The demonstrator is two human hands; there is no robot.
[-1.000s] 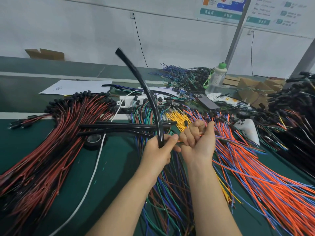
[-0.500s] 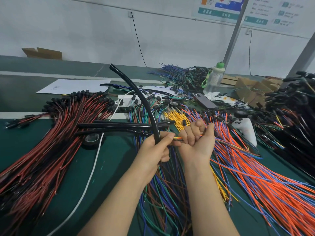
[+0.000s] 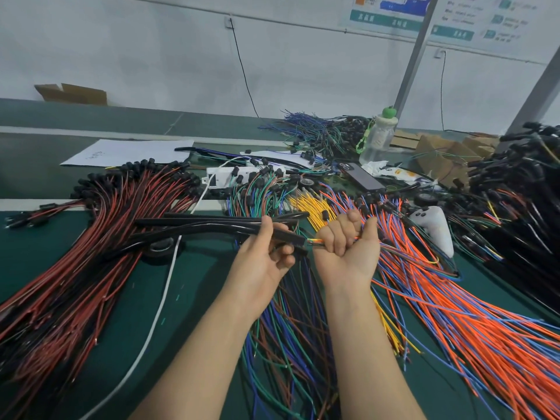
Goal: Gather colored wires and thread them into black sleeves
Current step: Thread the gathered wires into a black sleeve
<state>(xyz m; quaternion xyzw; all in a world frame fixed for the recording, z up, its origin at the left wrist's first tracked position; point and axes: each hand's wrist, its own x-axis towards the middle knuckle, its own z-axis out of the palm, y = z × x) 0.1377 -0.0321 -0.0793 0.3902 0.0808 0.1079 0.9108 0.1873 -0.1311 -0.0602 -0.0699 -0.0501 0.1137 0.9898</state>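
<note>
My left hand (image 3: pixel 263 262) grips a black sleeve (image 3: pixel 212 230) near its right end; the sleeve lies nearly level and runs left over the red wires. My right hand (image 3: pixel 348 247) is fisted around a small bundle of colored wires (image 3: pixel 313 241), whose tips enter the sleeve's mouth between the two hands. More black sleeves (image 3: pixel 218 218) lie on the table just behind. Piles fan out on the green mat: red-and-black wires (image 3: pixel 91 253) at left, green, blue and brown wires (image 3: pixel 288 334) in the middle, yellow wires (image 3: pixel 309 204), orange and blue wires (image 3: pixel 454 313) at right.
A roll of black tape (image 3: pixel 160 247) and a white cable (image 3: pixel 157 313) lie left of my hands. Behind are a white power strip (image 3: pixel 224 177), a phone (image 3: pixel 362 175), a bottle (image 3: pixel 377 137), a white controller (image 3: pixel 433 225), paper (image 3: pixel 127 151) and cardboard pieces (image 3: pixel 439 153).
The sleeve's free end swung down from upright to nearly level, pointing left. My hands stayed close together, with the wire tips now at the sleeve's mouth.
</note>
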